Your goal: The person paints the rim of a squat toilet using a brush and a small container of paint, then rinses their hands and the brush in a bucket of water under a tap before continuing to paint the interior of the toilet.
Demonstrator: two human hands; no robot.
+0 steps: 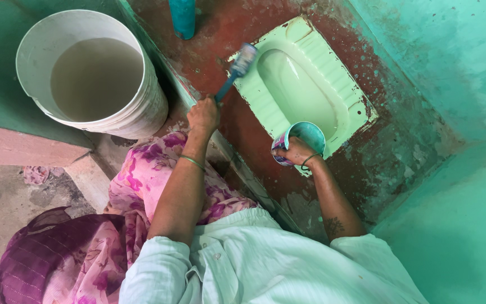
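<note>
A pale green squat toilet pan (333, 84) is set into a red-brown floor. My left hand (203, 115) grips the blue handle of a scrubbing brush (237, 70), whose whitish bristle head rests on the pan's left rim. My right hand (298, 152) holds a teal mug (309, 135) with a patterned outside. The mug sits over the pan's near edge with its mouth tilted up toward me. Both forearms reach out from my white shirt, with a thin bangle on each wrist.
A big white bucket (147, 107) of murky water stands at upper left on a raised ledge. A teal container (182, 17) stands at the top edge. Teal walls (457, 67) close in on the right. My pink floral clothing (142, 180) and a small rag (36, 174) lie at lower left.
</note>
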